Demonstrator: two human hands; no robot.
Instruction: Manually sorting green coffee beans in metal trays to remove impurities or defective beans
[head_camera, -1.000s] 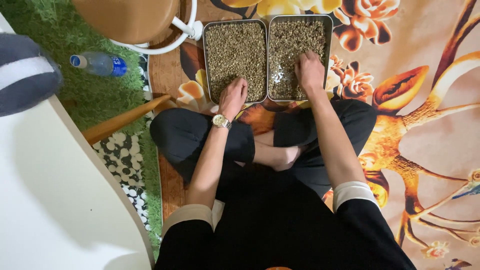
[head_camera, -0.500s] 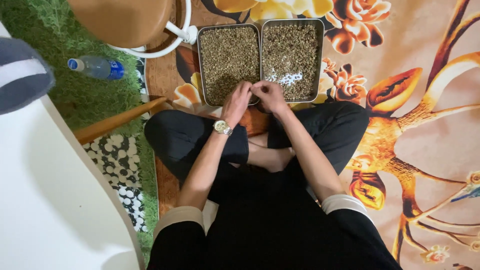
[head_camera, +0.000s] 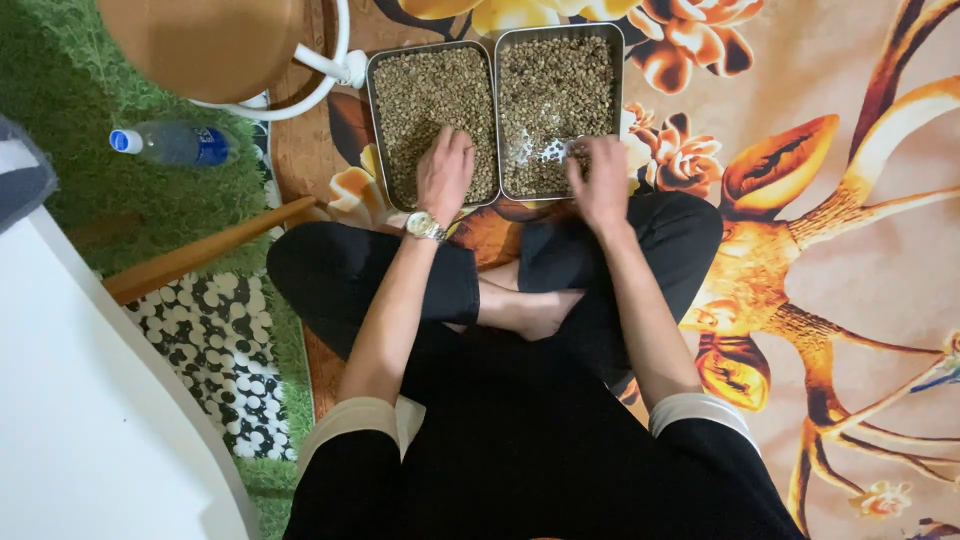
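Observation:
Two metal trays of small greenish-brown beans stand side by side on a flowered mat in front of my crossed legs. My left hand (head_camera: 445, 170), with a wristwatch, lies palm down with spread fingers on the beans at the near end of the left tray (head_camera: 372, 120). My right hand (head_camera: 598, 178) rests at the near edge of the right tray (head_camera: 620, 80), its fingers curled among the beans next to a bare shiny patch of tray bottom (head_camera: 535, 152). Whether it pinches any beans is hidden.
A plastic water bottle (head_camera: 168, 144) lies on green artificial grass at the left. A brown round stool with a white frame (head_camera: 215, 45) stands beyond the trays. A wooden stick (head_camera: 200, 252) and a pebble-patterned mat (head_camera: 215, 350) lie beside my left knee; a white tabletop (head_camera: 80, 420) fills the lower left.
My hands met at the trays' near edge half a second ago, then parted: the left moved onto the left tray's beans, the right back to the right tray. The view shifted slightly.

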